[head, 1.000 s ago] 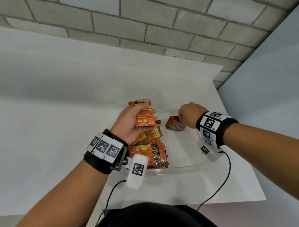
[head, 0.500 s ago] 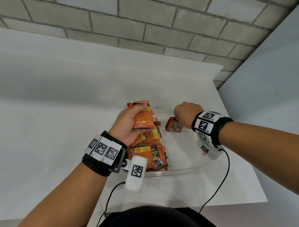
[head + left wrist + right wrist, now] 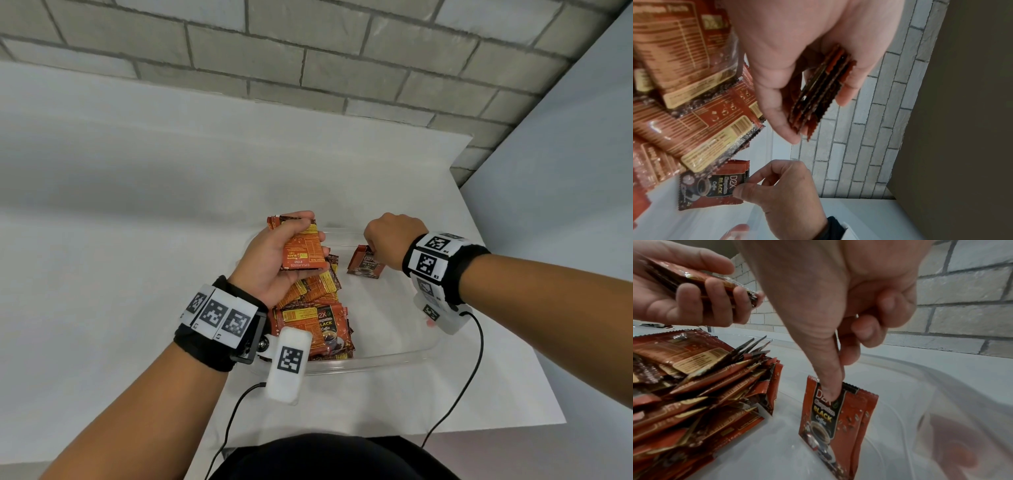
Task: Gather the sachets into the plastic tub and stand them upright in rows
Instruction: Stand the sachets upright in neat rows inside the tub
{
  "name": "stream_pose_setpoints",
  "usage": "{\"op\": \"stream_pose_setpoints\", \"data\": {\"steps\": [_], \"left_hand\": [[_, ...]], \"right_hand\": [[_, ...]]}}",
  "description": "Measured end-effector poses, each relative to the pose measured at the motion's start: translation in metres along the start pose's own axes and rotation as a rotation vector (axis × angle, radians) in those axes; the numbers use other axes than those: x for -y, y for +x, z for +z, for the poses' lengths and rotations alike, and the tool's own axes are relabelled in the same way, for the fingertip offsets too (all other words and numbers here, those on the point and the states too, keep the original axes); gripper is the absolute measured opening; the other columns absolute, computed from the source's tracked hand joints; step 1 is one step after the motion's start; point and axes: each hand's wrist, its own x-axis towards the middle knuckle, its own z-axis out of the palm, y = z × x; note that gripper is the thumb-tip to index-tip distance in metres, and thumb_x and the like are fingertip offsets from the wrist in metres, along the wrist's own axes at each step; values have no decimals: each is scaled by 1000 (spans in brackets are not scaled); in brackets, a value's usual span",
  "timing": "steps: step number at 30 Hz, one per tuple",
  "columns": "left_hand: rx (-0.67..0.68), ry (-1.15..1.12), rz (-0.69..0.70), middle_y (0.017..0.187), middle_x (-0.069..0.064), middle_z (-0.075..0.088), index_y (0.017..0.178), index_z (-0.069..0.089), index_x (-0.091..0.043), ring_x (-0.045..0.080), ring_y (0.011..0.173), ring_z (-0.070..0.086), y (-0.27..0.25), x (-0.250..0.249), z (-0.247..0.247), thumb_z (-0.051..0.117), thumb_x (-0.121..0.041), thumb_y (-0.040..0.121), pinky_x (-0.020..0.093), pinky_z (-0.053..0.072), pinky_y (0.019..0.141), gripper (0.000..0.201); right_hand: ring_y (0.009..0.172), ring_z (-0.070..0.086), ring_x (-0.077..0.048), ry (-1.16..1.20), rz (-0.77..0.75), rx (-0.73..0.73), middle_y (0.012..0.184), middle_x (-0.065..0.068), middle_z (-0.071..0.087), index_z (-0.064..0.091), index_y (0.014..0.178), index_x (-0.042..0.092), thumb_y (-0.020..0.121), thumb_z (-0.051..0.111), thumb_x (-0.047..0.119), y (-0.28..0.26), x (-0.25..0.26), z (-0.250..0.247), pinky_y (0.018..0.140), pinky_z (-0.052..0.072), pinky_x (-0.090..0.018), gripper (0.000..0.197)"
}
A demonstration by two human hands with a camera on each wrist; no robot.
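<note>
White table (image 3: 137,240) | right hand (image 3: 390,240) pinches upright sachets (image 3: 364,265) top edge

Tub (image 3: 394,359) on table (image 3: 137,240), sachet pile (image 3: 315,308) in its left half, two sachets (image 3: 364,265) upright to the right, brick wall (image 3: 308,51) behind.

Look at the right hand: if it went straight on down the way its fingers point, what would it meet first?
Probably the tub floor. The right hand points down, pinching upright sachets whose lower edge seems at or just above that floor; contact is unclear.
</note>
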Motion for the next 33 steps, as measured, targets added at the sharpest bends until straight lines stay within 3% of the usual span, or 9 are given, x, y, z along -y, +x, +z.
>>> {"op": "stream_pose_setpoints", "data": {"steps": [5, 8, 12, 16, 19, 22, 27, 30, 33], "left_hand": [[-20, -23, 2, 90, 14, 62, 107, 62, -11, 28, 72, 66, 0, 2, 3, 57, -18, 88, 43, 57, 71, 21], [-2, -50, -20, 93, 16, 60, 110, 62, -8, 29, 74, 66, -1, 2, 1, 46, -10, 93, 40, 59, 64, 23], [37, 37, -32, 104, 16, 66, 116, 62, -10, 30, 86, 68, -4, 1, 5, 47, 3, 90, 43, 59, 72, 33], [111, 120, -26, 106, 16, 68, 116, 62, -9, 27, 89, 68, -8, 3, 16, 63, 0, 73, 38, 58, 76, 44], [159, 156, -48, 100, 14, 70, 115, 60, -8, 25, 85, 69, -11, 5, 22, 63, 0, 74, 35, 59, 72, 42], [209, 173, -62, 101, 15, 69, 117, 59, -5, 25, 88, 68, -14, 7, 24, 63, -16, 85, 36, 58, 72, 34], [75, 139, -68, 93, 16, 63, 118, 58, -11, 25, 73, 65, -13, 6, 22, 62, -54, 76, 42, 57, 70, 60], [60, 75, -54, 89, 14, 63, 113, 58, -11, 25, 73, 65, -14, 7, 24, 61, -41, 78, 43, 57, 71, 46], [66, 43, -6, 107, 21, 65, 114, 61, -10, 30, 82, 68, -15, 9, 27, 63, -13, 75, 42, 57, 72, 39]], "right_hand": [[51, 36, -13, -29, 34, -9, 65, 0, 39, 47, 73, 10, 86, 58, 7, -1, 0, 1, 45, 26, -21, 17], [61, 47, -17, 60, 55, -17, 74, 0, 49, 60, 91, 8, 88, 63, 20, -5, -5, -5, 49, 30, -22, 12], [73, 53, -9, 574, 20, -133, 81, 8, 56, 66, 96, 20, 87, 63, 41, -26, -15, -26, 59, 38, -24, 23], [70, 59, -8, 1130, -69, -232, 90, 7, 65, 64, 104, 31, 85, 63, 43, -56, -2, -31, 63, 45, -24, 22], [78, 64, -23, 1195, -140, -170, 95, 3, 66, 58, 114, 32, 83, 69, 29, -64, 3, -21, 67, 51, -36, 33], [71, 61, -23, 1280, -155, -197, 87, 0, 65, 64, 99, 28, 81, 72, 15, -66, 0, -14, 64, 48, -33, 24], [70, 58, -13, 1334, -129, -557, 78, 4, 64, 64, 73, 24, 77, 76, 9, -76, -7, -9, 65, 47, -26, 19], [71, 54, -10, 1221, -171, -710, 80, 2, 59, 68, 69, 24, 72, 80, 7, -83, -2, -4, 64, 43, -16, 21], [71, 52, -1, 1060, -241, -660, 82, 6, 55, 73, 76, 16, 68, 83, 9, -84, 6, 5, 64, 38, -7, 14]]}}
